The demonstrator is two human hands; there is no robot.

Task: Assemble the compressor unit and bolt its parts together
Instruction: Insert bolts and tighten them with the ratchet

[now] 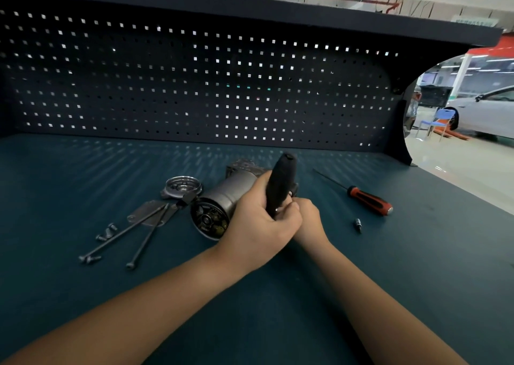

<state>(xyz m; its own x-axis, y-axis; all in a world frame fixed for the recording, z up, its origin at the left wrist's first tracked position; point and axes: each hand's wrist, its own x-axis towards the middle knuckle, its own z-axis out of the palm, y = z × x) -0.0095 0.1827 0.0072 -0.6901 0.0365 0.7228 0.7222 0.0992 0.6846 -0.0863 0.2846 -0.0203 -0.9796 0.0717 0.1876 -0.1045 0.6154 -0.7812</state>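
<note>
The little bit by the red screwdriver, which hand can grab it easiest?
Probably the right hand. The bit lies just to its right, and the left hand is busy gripping the black handle.

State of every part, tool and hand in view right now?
left hand: grips black driver handle
right hand: pinches the handle's lower end
compressor body: on its side, end open
end cover: off, lying apart
long bolts: loose, not fitted
red screwdriver: lying unused
</note>
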